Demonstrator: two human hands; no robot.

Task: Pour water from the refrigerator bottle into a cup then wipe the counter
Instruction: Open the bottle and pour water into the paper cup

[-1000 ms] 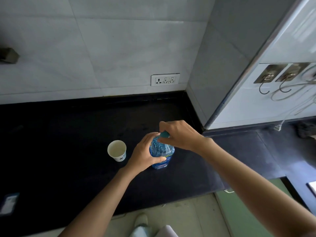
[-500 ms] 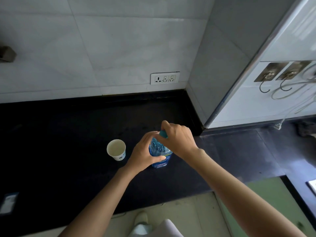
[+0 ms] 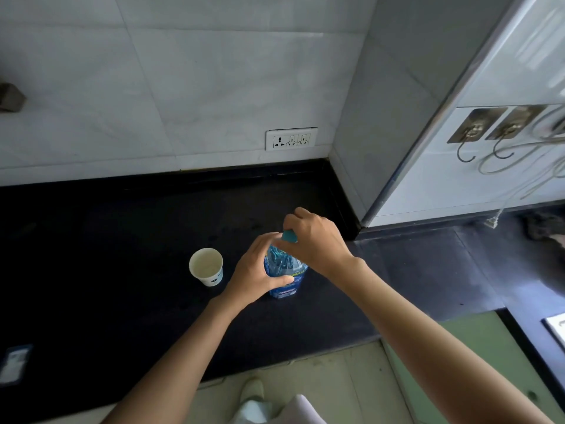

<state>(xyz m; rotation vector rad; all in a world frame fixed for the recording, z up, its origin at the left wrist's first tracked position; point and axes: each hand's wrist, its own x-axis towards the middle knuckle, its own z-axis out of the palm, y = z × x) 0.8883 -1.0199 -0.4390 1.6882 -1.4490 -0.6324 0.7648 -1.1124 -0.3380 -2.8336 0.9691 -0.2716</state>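
Now one bottle (image 3: pixel 286 272) and one cup (image 3: pixel 206 266) stand on the counter (image 3: pixel 122 240) — cup just left; left hand (image 3: pixel 256 275) grips the bottle's body; right hand (image 3: pixel 315 241) pinches the cap (image 3: pixel 289 236). Since earlier, the right hand has rotated slightly — little else differs.

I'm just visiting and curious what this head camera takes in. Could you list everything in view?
bottle: one, clear blue, upright on the counter, right of the cup
cap: one, teal, at the bottle's top
cup: one, white paper, upright on the counter
counter: one, black, along the wall
wall socket: one, white, above the counter
hooks: two, metal, on the white panel at right
flat packet: one, pale, counter's left edge; too blurred to identify
left hand: grips the bottle's body
right hand: pinches the cap
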